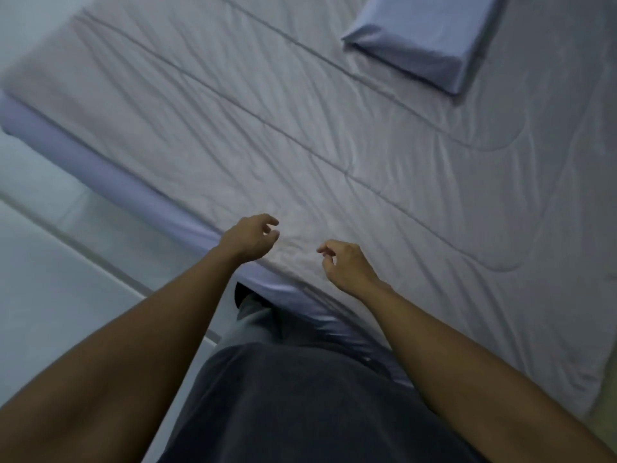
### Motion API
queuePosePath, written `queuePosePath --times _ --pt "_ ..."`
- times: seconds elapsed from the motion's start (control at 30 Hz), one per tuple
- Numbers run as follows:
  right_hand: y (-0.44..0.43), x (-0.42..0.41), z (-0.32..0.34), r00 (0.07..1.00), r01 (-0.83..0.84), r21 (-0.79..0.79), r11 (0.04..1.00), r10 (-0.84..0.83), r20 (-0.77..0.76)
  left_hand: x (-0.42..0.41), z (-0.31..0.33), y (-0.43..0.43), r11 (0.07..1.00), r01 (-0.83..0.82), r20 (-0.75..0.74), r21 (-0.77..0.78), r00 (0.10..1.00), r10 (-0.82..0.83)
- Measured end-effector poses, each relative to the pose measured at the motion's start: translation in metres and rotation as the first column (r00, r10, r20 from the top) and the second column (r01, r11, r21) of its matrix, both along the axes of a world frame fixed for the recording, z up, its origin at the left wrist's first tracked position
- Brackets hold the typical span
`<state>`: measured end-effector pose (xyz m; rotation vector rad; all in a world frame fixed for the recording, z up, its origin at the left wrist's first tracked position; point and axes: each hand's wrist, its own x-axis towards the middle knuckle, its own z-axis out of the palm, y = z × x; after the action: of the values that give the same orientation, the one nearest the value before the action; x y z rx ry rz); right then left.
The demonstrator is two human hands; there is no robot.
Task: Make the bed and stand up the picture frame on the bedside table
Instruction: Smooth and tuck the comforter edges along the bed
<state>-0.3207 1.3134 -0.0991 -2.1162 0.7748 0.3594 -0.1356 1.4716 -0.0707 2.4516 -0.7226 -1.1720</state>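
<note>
Hovering at the quilt (300, 135) edge, left hand (248, 238) and right hand (347, 265), empty, fingers loosely curled.

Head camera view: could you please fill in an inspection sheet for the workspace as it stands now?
Surface: bed, its lilac sheet showing along the near edge.
Job's things: pale quilt spread flat, lightly creased; pillow lying at the far corner; picture frame and bedside table not in view.
Clutter: nothing seen.
Grippers: left hand and right hand both open, fingers curled, holding nothing, over the quilt's near edge.
Cables: nothing seen.
Surroundings: pale floor beside the bed.
</note>
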Motion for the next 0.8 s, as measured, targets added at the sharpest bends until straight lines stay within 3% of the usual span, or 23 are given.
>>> queuePosePath --times 0.37,0.53,0.8 --pt "0.112 0.218 0.026 0.977 -0.207 -0.034 0.978 0.208 0.053 0.183 0.016 0.155 0.978 -0.209 -0.025 0.019 0.978 0.209" --pt "0.15 0.314 0.015 0.925 -0.361 -0.074 0.93 0.367 0.097 0.249 0.026 0.212 0.933 -0.359 0.026 -0.04 0.933 0.36" --pt "0.223 0.461 -0.006 0.869 -0.461 -0.047 0.886 0.461 0.181 0.358 0.022 0.288 0.851 -0.515 0.043 -0.101 0.853 0.521"
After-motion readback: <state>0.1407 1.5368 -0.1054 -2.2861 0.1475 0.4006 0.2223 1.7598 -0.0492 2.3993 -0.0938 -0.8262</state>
